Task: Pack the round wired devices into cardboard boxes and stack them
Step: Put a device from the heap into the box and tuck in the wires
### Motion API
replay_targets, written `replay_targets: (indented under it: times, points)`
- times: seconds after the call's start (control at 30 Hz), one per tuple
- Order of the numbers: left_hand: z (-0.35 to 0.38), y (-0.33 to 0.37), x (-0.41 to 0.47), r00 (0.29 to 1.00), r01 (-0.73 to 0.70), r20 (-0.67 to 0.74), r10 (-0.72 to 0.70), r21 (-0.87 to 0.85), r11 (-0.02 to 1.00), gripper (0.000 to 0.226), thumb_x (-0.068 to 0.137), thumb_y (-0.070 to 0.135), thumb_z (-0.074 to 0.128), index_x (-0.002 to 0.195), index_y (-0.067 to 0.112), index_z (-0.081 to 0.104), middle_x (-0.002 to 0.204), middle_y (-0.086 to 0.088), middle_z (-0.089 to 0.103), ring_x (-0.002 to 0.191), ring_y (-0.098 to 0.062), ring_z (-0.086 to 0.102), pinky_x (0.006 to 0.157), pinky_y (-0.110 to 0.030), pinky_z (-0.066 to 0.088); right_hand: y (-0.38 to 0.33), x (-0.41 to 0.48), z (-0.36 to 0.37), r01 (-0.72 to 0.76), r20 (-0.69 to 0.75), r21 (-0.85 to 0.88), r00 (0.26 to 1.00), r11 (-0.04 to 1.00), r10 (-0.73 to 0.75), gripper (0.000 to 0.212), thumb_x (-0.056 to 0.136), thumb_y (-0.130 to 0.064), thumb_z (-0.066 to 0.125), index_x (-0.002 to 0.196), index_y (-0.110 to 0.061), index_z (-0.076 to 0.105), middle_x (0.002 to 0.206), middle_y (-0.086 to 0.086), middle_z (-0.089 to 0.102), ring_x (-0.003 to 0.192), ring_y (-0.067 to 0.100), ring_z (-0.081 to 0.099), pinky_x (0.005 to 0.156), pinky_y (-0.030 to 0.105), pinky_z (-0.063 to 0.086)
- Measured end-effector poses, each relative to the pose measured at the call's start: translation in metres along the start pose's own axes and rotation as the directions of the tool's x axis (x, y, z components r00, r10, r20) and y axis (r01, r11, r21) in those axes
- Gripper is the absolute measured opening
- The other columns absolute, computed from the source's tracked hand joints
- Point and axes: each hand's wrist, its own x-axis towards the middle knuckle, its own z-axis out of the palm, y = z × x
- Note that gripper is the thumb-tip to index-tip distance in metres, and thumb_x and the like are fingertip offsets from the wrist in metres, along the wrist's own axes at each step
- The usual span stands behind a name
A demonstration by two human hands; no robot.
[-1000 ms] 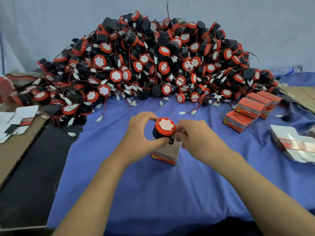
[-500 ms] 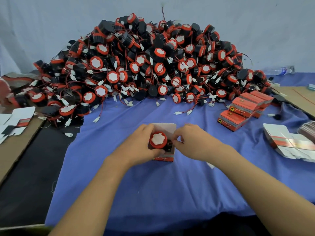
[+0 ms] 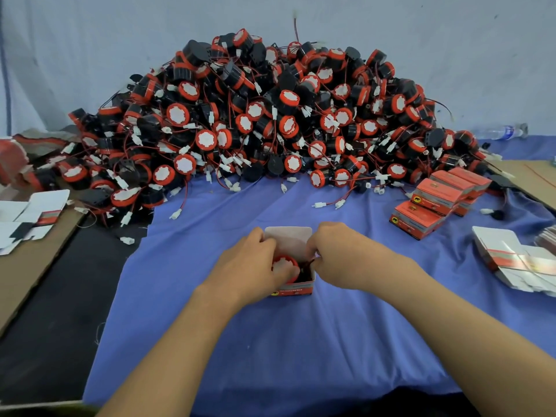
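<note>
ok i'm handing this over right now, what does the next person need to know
Left hand grips a round device, sunk partly into the open box on the blue cloth. Right hand seems to pinch its wire at the box's right wall.
Done: closed boxes stacked at right.
Left: tuck the wire, close the flap, stack it. A big pile of devices waits behind, with flat boxes at right.

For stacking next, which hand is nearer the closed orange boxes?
Right. The right hand is on the right of the open box, toward the closed orange boxes; the left hand is farther, on its left.
</note>
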Motion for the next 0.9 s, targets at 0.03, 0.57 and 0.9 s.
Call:
replay_targets:
  times: [0.03, 0.57, 0.9]
  points:
    - [0.001, 0.001, 0.000, 1.000, 0.017, 0.001, -0.017, 0.003, 1.000, 0.032, 0.094, 0.055, 0.046, 0.081, 0.026, 0.042, 0.101, 0.006, 0.043, 0.083, -0.016, 0.046, 0.059, -0.030, 0.031, 0.001, -0.002, -0.003, -0.003, 0.024, 0.005, 1.000, 1.000, 0.003, 0.029, 0.093, -0.008, 0.052, 0.117, -0.013, 0.067, 0.116, 0.009, 0.057, 0.103, 0.031, 0.062, 0.088, 0.045, 0.057]
    - [0.027, -0.004, -0.002, 0.991, 0.102, -0.033, -0.130, -0.448, 0.888, 0.014, 0.104, 0.027, 0.053, 0.104, 0.021, 0.065, 0.100, 0.002, 0.068, 0.092, -0.020, 0.063, 0.083, -0.043, 0.054, -0.017, 0.018, 0.012, 0.139, -0.348, 0.389, 0.937, 0.911, 0.006, 0.008, 0.093, -0.017, 0.064, 0.090, -0.021, 0.071, 0.088, -0.004, 0.069, 0.081, 0.014, 0.063, 0.062, 0.027, 0.050]
    - [0.029, -0.014, -0.002, 0.982, 0.081, -0.100, -0.161, -0.546, 0.834, 0.014, 0.091, 0.031, 0.074, 0.095, 0.029, 0.060, 0.086, 0.012, 0.069, 0.078, -0.001, 0.063, 0.062, -0.022, 0.051, -0.030, 0.033, 0.021, 0.106, -0.218, -0.053, 0.969, 0.993, -0.116, 0.017, 0.093, -0.007, 0.053, 0.097, -0.019, 0.042, 0.077, -0.002, 0.047, 0.063, 0.017, 0.041, 0.049, 0.030, 0.023]
